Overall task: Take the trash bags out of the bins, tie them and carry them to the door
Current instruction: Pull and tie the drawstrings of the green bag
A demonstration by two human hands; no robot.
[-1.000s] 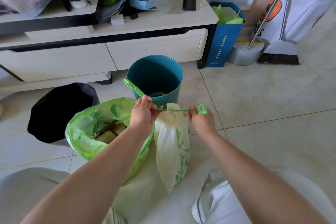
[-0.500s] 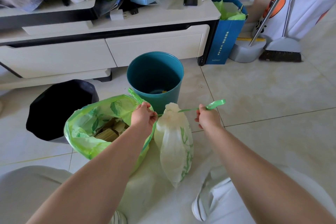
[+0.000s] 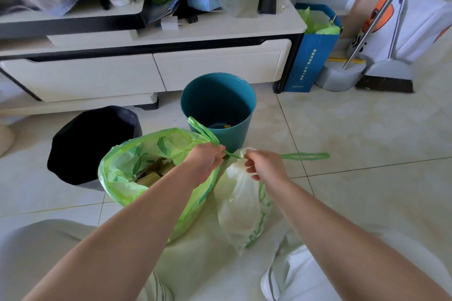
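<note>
A small whitish trash bag (image 3: 244,205) with green leaf print hangs cinched at its neck between my hands. My left hand (image 3: 204,162) pinches one green drawstring (image 3: 203,131) at the left of the neck. My right hand (image 3: 265,166) pinches the other drawstring, whose loop (image 3: 305,156) sticks out to the right. An open green trash bag (image 3: 146,154) holding brown cardboard scraps stands on the floor under my left forearm. Behind them stand a teal bin (image 3: 217,102) without a bag and a black bin (image 3: 90,144).
A white TV cabinet (image 3: 156,73) with clutter on top runs along the back. To its right are a blue paper bag (image 3: 310,61), a grey dustpan (image 3: 338,76) and a broom (image 3: 386,78). My knees and a white shoe (image 3: 288,278) fill the bottom of the view.
My right hand, which had pulled the drawstring out to the right, has come back in close to the bag's neck. The loop now trails further right. My left hand barely moved.
</note>
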